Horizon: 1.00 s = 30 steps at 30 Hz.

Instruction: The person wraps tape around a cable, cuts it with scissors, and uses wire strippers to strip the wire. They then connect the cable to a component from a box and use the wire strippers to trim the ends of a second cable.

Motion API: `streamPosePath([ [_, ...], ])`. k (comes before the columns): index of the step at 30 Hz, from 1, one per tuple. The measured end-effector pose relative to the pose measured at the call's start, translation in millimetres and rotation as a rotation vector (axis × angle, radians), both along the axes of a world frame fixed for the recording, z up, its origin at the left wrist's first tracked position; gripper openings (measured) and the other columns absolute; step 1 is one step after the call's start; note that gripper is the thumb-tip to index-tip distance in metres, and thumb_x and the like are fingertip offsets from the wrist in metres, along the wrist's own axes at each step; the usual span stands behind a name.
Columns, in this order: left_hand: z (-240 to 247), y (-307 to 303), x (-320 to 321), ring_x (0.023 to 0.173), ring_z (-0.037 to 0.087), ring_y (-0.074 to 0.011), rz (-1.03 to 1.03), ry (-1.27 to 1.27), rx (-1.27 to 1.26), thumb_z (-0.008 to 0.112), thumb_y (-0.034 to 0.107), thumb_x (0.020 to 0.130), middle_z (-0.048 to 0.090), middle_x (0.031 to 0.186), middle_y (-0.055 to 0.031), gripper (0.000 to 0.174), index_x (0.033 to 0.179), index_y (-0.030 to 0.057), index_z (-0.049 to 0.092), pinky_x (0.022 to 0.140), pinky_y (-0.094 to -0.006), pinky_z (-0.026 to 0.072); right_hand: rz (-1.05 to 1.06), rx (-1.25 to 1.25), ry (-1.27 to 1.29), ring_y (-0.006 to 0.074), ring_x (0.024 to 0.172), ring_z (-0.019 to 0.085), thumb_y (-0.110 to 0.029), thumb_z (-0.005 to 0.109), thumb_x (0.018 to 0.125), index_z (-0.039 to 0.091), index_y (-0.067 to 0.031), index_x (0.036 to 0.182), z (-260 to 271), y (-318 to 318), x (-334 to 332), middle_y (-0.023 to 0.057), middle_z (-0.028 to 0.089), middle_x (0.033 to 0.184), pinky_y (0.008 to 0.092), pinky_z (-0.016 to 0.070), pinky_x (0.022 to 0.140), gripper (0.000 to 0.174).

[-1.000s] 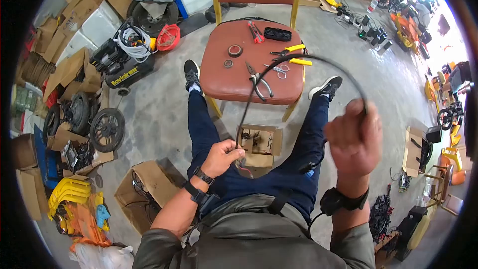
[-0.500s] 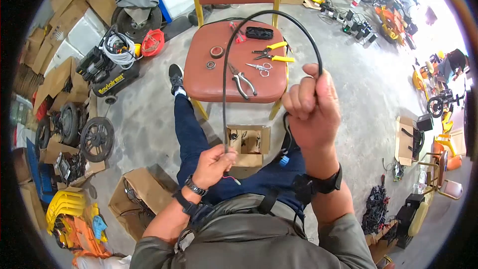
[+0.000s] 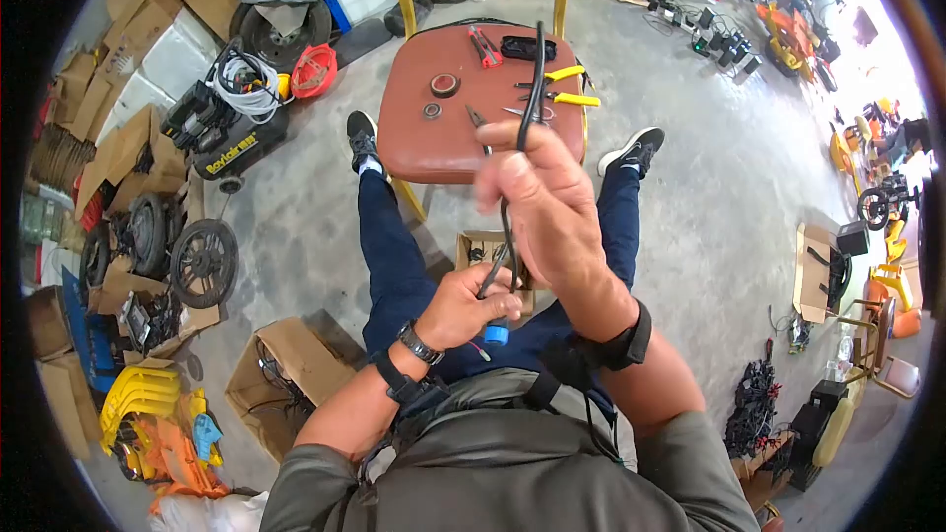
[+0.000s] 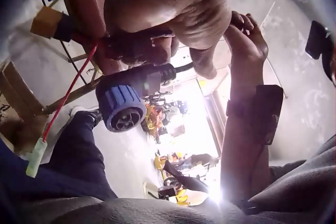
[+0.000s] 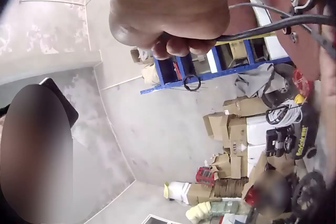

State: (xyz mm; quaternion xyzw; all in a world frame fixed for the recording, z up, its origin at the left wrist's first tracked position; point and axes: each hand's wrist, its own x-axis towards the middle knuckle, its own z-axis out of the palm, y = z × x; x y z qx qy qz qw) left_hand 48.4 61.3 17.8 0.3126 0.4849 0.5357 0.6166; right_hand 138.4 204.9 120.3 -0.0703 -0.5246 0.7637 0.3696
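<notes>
In the head view a black cable [image 3: 533, 103] rises in a narrow loop in front of the chair. The left hand [image 3: 461, 306] pinches the cable ends above the lap, beside a blue round connector [image 3: 496, 333]. The left wrist view shows that blue connector [image 4: 123, 103] close up, an orange-yellow plug [image 4: 48, 23] and a red wire ending in a pale green sleeve [image 4: 36, 158]. Higher up, the right hand [image 3: 548, 207] has the cable running through its curled fingers; in the right wrist view the cable [image 5: 278, 26] leaves those fingers.
On the red chair seat [image 3: 414, 138] lie a tape roll [image 3: 444, 86], a small ring [image 3: 432, 110], a red cutter [image 3: 485, 47], a black case [image 3: 528, 47] and yellow-handled pliers [image 3: 572, 99]. An open carton [image 3: 473, 248] stands between the legs, another box [image 3: 315, 365] at left.
The right hand has moved left and inward toward the left hand. The wide cable arc has narrowed, and the blue connector now hangs at the left hand.
</notes>
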Motion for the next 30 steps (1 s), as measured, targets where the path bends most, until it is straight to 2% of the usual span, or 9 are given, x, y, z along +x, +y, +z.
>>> streamPosePath([
  [3, -14, -11, -17, 0.073, 0.066, -0.0102, 0.121, 0.024, 0.009, 0.07, 0.011, 0.094, 0.07, 0.082, -0.0042, 0.013, 0.101, 0.0021, 0.063, 0.065, -0.0224, 0.0497, -0.239, 0.519, -0.236, 0.0194, 0.109, 0.06, -0.016, 0.069, 0.094, 0.05, -0.0003, 0.14, -17, 4, 4, 0.0119, 0.063, 0.118, 0.0325, 0.0476, 0.092, 0.052],
  [4, -6, -17, -24, 0.072, 0.066, -0.0107, 0.167, 0.033, -0.005, 0.069, 0.011, 0.095, 0.07, 0.08, -0.0057, 0.011, 0.099, 0.0022, 0.064, 0.062, -0.0214, 0.0466, -0.2, 0.507, -0.306, 0.0226, 0.121, 0.056, -0.017, 0.075, 0.088, 0.045, -0.002, 0.146, -25, 4, 13, 0.0135, 0.057, 0.134, 0.0374, 0.046, 0.098, 0.067],
  [8, 1, -42, -52, 0.062, 0.057, -0.0099, 0.367, 0.028, 0.034, 0.07, 0.029, 0.095, 0.068, 0.075, -0.0065, 0.023, 0.095, 0.0077, 0.063, 0.056, -0.0214, 0.0395, 0.054, 0.332, -0.561, 0.0266, 0.123, 0.057, -0.02, 0.076, 0.088, 0.039, 0.0007, 0.149, -51, -17, 36, 0.0188, 0.057, 0.136, 0.0408, 0.0468, 0.101, 0.074],
  [10, 11, -45, -53, 0.063, 0.057, -0.0105, 0.473, -0.048, 0.083, 0.069, 0.03, 0.096, 0.067, 0.075, -0.0068, 0.022, 0.095, 0.0085, 0.062, 0.056, -0.0217, 0.0397, 0.245, 0.284, -0.604, 0.0306, 0.126, 0.055, -0.024, 0.075, 0.091, 0.032, 0.0036, 0.15, -83, -41, 36, 0.025, 0.054, 0.14, 0.0432, 0.0474, 0.103, 0.078],
  [13, 15, -42, -47, 0.065, 0.059, -0.0104, 0.59, -0.192, 0.144, 0.067, 0.027, 0.097, 0.068, 0.078, -0.0079, 0.02, 0.092, 0.0095, 0.059, 0.056, -0.0215, 0.0416, 0.474, 0.142, -0.434, 0.0302, 0.118, 0.06, -0.028, 0.071, 0.094, 0.036, 0.004, 0.147, -102, -71, 20, 0.0244, 0.059, 0.13, 0.0393, 0.0469, 0.101, 0.071],
  [16, 15, -40, -37, 0.066, 0.058, -0.0123, 0.696, -0.205, 0.165, 0.063, 0.03, 0.1, 0.068, 0.081, -0.0108, 0.024, 0.092, 0.008, 0.057, 0.058, -0.0229, 0.0436, 0.542, 0.231, -0.605, 0.0294, 0.111, 0.062, -0.035, 0.067, 0.096, 0.039, 0.0049, 0.143, -101, -74, 20, 0.0243, 0.062, 0.12, 0.0369, 0.0476, 0.096, 0.068],
  [19, 14, -44, -34, 0.067, 0.059, -0.0136, 0.685, -0.276, 0.179, 0.053, 0.04, 0.104, 0.07, 0.083, -0.0136, 0.036, 0.094, 0.0063, 0.058, 0.059, -0.0235, 0.0448, 0.566, 0.125, -0.69, 0.0286, 0.107, 0.063, -0.04, 0.064, 0.097, 0.041, 0.0075, 0.141, -108, -76, 24, 0.0242, 0.064, 0.113, 0.0369, 0.0482, 0.092, 0.068],
  [24, 10, -42, -29, 0.074, 0.065, -0.0185, 0.721, -0.292, 0.123, 0.05, 0.041, 0.105, 0.069, 0.085, -0.0156, 0.039, 0.1, 0.0044, 0.06, 0.066, -0.0282, 0.0489, 0.603, 0.131, -0.637, 0.0235, 0.083, 0.068, -0.04, 0.061, 0.098, 0.043, 0.0134, 0.135, -106, -84, 23, 0.0168, 0.068, 0.087, 0.0353, 0.0521, 0.079, 0.067],
  [30, 7, -43, -28, 0.078, 0.068, -0.0254, 0.686, -0.328, 0.16, 0.047, 0.04, 0.106, 0.07, 0.087, -0.0193, 0.039, 0.105, 0.0027, 0.059, 0.072, -0.0353, 0.0545, 0.651, 0.083, -0.695, 0.0235, 0.082, 0.069, -0.042, 0.057, 0.098, 0.045, 0.0122, 0.132, -94, -82, 22, 0.0169, 0.069, 0.089, 0.036, 0.0534, 0.077, 0.066],
])
